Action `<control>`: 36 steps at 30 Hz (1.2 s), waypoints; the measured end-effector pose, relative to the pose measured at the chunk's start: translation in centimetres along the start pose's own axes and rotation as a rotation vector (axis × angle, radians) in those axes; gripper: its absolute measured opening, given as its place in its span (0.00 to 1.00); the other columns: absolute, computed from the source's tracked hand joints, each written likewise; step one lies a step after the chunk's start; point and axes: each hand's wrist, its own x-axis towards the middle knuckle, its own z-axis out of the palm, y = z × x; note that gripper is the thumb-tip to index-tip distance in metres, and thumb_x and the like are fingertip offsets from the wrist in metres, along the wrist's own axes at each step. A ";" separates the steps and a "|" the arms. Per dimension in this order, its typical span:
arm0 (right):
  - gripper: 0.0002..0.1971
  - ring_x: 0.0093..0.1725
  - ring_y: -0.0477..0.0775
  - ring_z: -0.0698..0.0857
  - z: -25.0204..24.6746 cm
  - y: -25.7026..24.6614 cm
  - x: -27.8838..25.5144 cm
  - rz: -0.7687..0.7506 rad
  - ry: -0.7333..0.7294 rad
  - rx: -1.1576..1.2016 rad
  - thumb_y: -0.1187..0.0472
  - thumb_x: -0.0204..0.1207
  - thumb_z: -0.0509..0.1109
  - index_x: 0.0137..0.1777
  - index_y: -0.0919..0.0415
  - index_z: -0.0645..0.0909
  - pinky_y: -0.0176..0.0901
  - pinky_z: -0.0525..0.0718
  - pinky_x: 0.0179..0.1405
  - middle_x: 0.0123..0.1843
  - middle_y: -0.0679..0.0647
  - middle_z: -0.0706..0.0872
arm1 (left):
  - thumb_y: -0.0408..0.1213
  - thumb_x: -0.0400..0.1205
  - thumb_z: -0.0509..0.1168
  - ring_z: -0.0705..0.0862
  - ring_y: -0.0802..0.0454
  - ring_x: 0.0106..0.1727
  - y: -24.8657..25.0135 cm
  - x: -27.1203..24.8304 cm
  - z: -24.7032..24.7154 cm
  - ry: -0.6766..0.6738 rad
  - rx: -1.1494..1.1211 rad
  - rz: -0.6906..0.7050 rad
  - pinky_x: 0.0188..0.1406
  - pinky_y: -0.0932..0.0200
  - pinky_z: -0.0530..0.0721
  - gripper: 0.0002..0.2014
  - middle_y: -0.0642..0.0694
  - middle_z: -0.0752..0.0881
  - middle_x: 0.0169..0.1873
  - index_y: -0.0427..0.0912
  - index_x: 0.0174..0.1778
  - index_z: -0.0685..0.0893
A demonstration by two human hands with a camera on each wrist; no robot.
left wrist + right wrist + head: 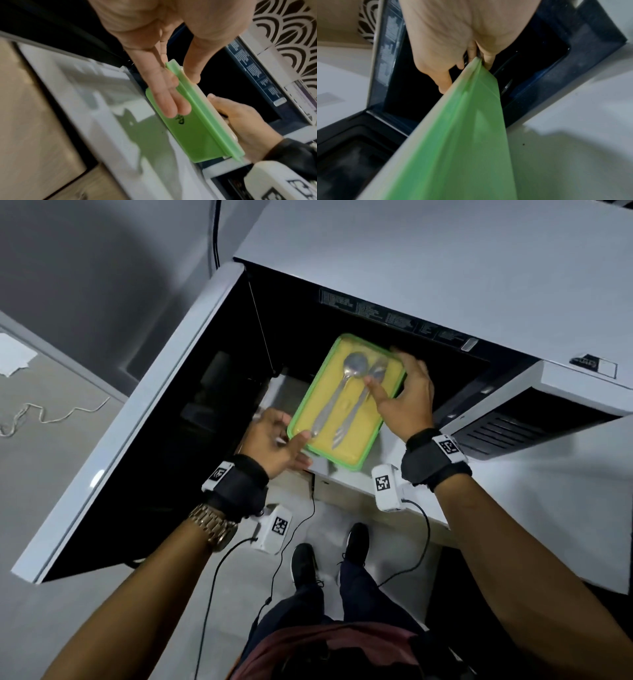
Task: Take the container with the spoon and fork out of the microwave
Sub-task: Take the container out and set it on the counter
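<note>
With the left hand (274, 440) and right hand (406, 395) each pinching a side of the green container (346, 402) at mid-frame in the microwave (445, 268) mouth, any tilt could slide the loose spoon (339, 392) and fork (356, 405) off.

Head view: dim, even indoor light; the microwave (445, 268) top reads pale grey, its cavity nearly black. A small glare spot sits on the open door (113, 419), left of the microwave. Straight edges bow toward the frame borders, a wide-angle effect. Left wrist view: the green container (197, 129) is fairly sharp and throws a soft shadow on the white surface beside it; that surface and the palm nearest the lens are blurred. Right wrist view: the container (462, 135) is smeared, its edges soft; the microwave cavity behind it is dark.
</note>
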 end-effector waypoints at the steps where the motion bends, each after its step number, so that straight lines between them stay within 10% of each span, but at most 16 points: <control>1: 0.31 0.69 0.49 0.77 -0.1 0.1 -0.6 -0.066 -0.020 -0.003 0.54 0.71 0.79 0.75 0.58 0.77 0.35 0.72 0.71 0.69 0.57 0.79 | 0.34 0.77 0.73 0.89 0.32 0.30 -0.8 -0.8 -0.2 -0.016 0.009 -0.026 0.35 0.40 0.91 0.17 0.29 0.87 0.49 0.40 0.52 0.69; 21: 0.32 0.73 0.54 0.78 2.6 3.1 -6.7 -0.105 -0.249 -0.046 0.60 0.69 0.82 0.73 0.61 0.78 0.45 0.74 0.77 0.72 0.57 0.78 | 0.30 0.78 0.72 0.87 0.33 0.28 -8.0 -5.7 -0.6 -0.059 0.049 -0.197 0.40 0.29 0.89 0.15 0.42 0.83 0.22 0.39 0.50 0.69; 31: 0.28 0.78 0.54 0.74 3.4 4.2 -5.8 0.049 -0.155 -0.022 0.55 0.75 0.77 0.75 0.59 0.77 0.54 0.74 0.79 0.79 0.54 0.74 | 0.42 0.75 0.75 0.91 0.37 0.32 -6.6 -3.5 0.0 -0.057 0.241 -0.128 0.41 0.38 0.91 0.16 0.36 0.89 0.35 0.40 0.48 0.75; 36: 0.21 0.64 0.53 0.84 2.0 5.6 -7.0 0.152 0.015 0.035 0.54 0.76 0.75 0.67 0.58 0.80 0.57 0.84 0.66 0.65 0.55 0.85 | 0.49 0.79 0.68 0.91 0.47 0.42 -5.0 -0.2 -1.6 -0.030 0.439 0.006 0.47 0.44 0.91 0.10 0.43 0.91 0.42 0.46 0.46 0.83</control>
